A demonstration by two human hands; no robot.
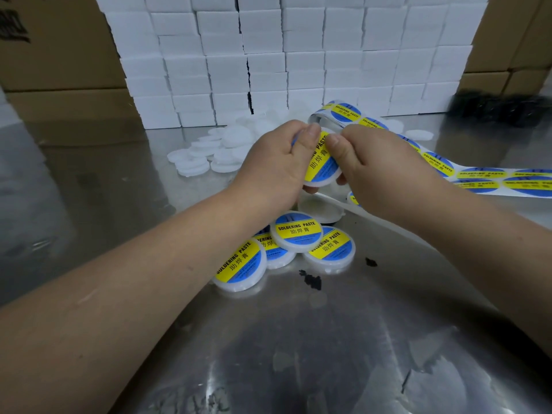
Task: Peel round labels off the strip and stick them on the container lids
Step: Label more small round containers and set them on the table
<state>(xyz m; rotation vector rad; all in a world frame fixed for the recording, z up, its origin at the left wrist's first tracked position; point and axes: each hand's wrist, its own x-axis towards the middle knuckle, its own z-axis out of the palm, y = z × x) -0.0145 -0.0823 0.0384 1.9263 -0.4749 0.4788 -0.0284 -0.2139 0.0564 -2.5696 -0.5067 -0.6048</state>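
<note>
Stainless steel counter [298,339], white foam boxes [268,55] stacked along its far edge. Mid-counter, left hand [277,162] and right hand [370,168] pinch a white round lid [321,182], thumbs pressed on its blue-and-yellow label [319,164]. Glossy label strip [478,177] trails to the right edge; labelled white lids [295,231] sit nearer the front.

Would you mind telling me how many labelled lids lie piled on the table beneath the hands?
4 labelled lids: front left, centre on top, right, one half buried between them. More may be hidden underneath.
</note>
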